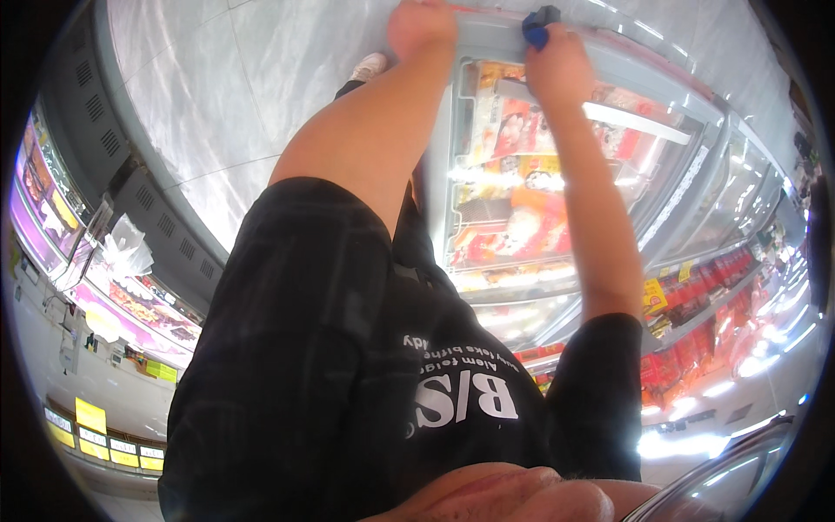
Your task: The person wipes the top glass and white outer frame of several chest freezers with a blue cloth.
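My right hand [562, 68] grips a small blue and dark grey object [539, 27], possibly a folded cloth, above the far part of a glass-topped chest freezer. My left hand [423, 29] is curled at the freezer's far left corner. Its fingertips are out of sight, so whether it holds anything is unclear. Under the clear lid, packs of frozen food [522, 130] in red, yellow and white wrapping lie in wire baskets. A pale grey frame [438, 196] borders the lid, and a white bar handle [642, 124] crosses it beside my right forearm.
More glass freezer lids [717, 196] continue to the right. Shelves with red packages [704, 287] and yellow price cards stand behind them. On the left runs a lit display case [124, 293] with a dark vented base [166, 222]. A shoe [370, 66] rests on the grey tiled floor [215, 98].
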Tool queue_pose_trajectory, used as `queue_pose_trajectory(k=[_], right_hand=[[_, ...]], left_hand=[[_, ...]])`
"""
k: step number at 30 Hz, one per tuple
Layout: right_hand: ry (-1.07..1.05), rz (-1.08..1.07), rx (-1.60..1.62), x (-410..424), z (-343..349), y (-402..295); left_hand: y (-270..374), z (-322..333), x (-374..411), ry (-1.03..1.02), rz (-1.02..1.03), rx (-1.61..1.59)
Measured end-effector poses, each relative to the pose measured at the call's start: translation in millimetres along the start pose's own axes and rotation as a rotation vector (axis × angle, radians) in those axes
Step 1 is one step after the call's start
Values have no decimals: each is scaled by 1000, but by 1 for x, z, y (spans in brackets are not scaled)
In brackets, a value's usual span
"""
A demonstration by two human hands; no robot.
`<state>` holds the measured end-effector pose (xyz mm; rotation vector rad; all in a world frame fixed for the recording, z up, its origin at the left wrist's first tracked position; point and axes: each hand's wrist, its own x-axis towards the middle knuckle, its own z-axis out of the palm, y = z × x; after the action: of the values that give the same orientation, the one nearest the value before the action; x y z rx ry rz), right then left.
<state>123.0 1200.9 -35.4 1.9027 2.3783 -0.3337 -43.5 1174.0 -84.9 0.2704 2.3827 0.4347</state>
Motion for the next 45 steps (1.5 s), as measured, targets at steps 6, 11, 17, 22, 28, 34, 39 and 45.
queue_pose_trajectory(k=[6, 11, 17, 22, 28, 34, 39, 45], right_hand=[[-66, -42, 61, -8, -3, -38], [12, -59, 5, 14, -10, 7], [-47, -134, 80, -17, 5, -46], [-12, -199, 64, -3, 3, -7], [206, 22, 40, -5, 7, 9], [261, -105, 303, -34, 48, -60], [118, -118, 357, -66, 46, -71], [-150, 2, 377, -116, 43, -56]], left_hand=[[-2, 7, 5, 29, 44, 6], [0, 0, -2, 3, -19, -26], [0, 6, 4, 35, 35, 23], [3, 0, 2, 0, -17, -3], [1, 2, 1, 14, -9, -11], [0, 6, 5, 57, 26, 23], [-6, 5, 12, 49, 61, -8], [-1, 6, 3, 96, 80, 44]])
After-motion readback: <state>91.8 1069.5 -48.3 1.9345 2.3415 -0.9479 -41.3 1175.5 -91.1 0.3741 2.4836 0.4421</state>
